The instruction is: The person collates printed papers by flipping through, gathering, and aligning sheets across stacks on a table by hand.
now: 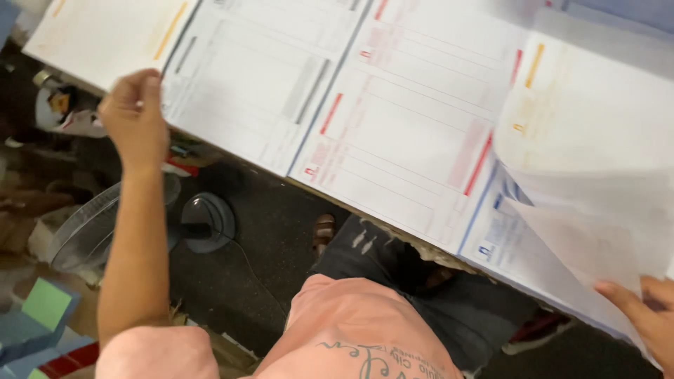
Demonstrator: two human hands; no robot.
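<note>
I'm looking down at printed form sheets laid side by side along the tabletop's near edge. My left hand (133,116) is up at that edge, fingers curled onto the border of the grey-lined form sheet (256,84), gripping it where it meets the pale yellow-marked sheet (105,35) at the left end. Just right of that lies the red-lined form sheet (400,133), flat, its lower corner reaching the tabletop edge (421,245). Further right, the blue-printed stack (505,238) sits at the right end of the edge, and over it a thin loose sheet (597,210) is lifted and curling. My right hand (649,316) is at the bottom right corner, fingers pinched on that loose sheet's lower corner; part of the hand is cut off by the frame. Above it, a white sheet with yellow marks (583,105) lies on the pile. Below the tabletop I see my pink shirt (351,330), dark jeans (421,281), and a floor fan (105,224) on the dark floor to the left.
</note>
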